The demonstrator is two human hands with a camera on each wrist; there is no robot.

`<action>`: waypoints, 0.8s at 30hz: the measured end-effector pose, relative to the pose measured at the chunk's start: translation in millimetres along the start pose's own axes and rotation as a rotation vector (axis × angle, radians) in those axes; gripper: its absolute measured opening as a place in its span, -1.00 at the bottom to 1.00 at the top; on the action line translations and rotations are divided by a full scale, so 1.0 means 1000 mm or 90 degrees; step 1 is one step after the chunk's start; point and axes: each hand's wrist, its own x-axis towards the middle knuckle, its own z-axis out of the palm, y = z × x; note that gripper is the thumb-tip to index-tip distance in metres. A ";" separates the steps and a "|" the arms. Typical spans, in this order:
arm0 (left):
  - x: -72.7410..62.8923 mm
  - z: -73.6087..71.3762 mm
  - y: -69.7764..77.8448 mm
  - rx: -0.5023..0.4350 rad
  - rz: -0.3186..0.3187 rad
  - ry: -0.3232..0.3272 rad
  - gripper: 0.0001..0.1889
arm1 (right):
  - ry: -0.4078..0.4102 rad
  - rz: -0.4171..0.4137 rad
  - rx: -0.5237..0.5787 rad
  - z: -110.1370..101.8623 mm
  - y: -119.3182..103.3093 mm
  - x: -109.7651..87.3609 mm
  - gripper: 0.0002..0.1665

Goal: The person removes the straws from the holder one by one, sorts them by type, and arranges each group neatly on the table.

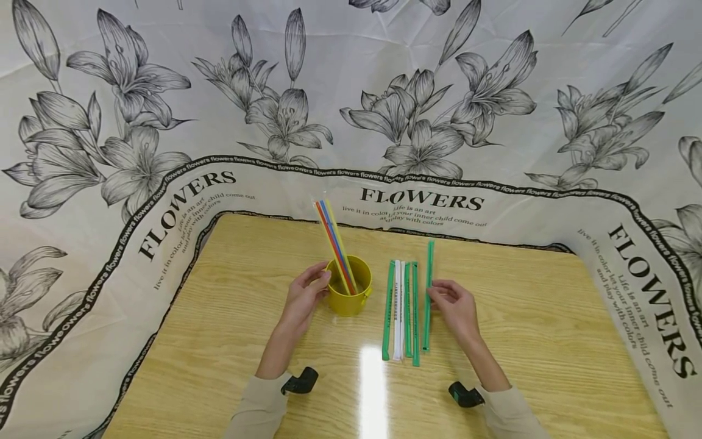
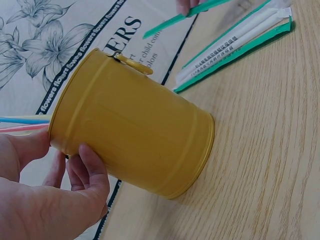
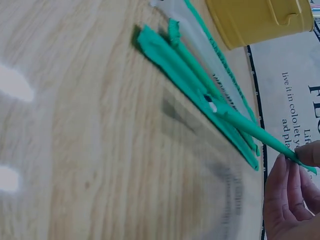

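Note:
My left hand point(image 1: 300, 297) grips the rim of a small yellow metal bucket point(image 1: 347, 306), thumb at the lip and fingers against the outer wall in the left wrist view. Red, blue and yellow straws point(image 1: 332, 239) lean inside it towards the far left. On the other side, my right hand point(image 1: 456, 309) pinches a green paper-wrapped straw point(image 3: 255, 131) between thumb and fingertips near one end in the right wrist view. Between the hands lie several wrapped straws side by side, among them a white one point(image 1: 397, 317) and a green one point(image 1: 387, 323).
A light wood-grain table point(image 1: 230, 341) carries everything, with a bright reflection near its front. White cloth with printed flowers point(image 1: 422, 152) hangs round the back and sides. A small bucket handle point(image 2: 135, 65) sticks out from the rim.

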 end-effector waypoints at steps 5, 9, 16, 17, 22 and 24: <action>0.000 0.000 -0.001 -0.006 0.000 0.001 -0.63 | -0.008 0.029 -0.035 -0.002 0.009 0.000 -0.55; 0.000 -0.001 -0.001 -0.008 0.001 0.002 -0.63 | -0.016 0.046 -0.055 -0.003 0.013 0.001 -0.57; 0.000 0.000 -0.001 -0.008 0.001 -0.002 -0.63 | 0.005 0.018 -0.114 0.003 0.025 0.002 -0.67; 0.000 0.000 -0.001 -0.008 0.001 -0.003 -0.62 | 0.006 0.015 -0.124 0.005 0.025 0.002 -0.69; 0.001 0.000 -0.001 -0.008 0.002 -0.005 -0.62 | -0.001 -0.010 -0.173 0.009 0.024 0.001 -0.72; 0.001 0.000 -0.001 -0.009 0.002 -0.004 -0.62 | -0.006 -0.015 -0.184 0.011 0.023 0.001 -0.73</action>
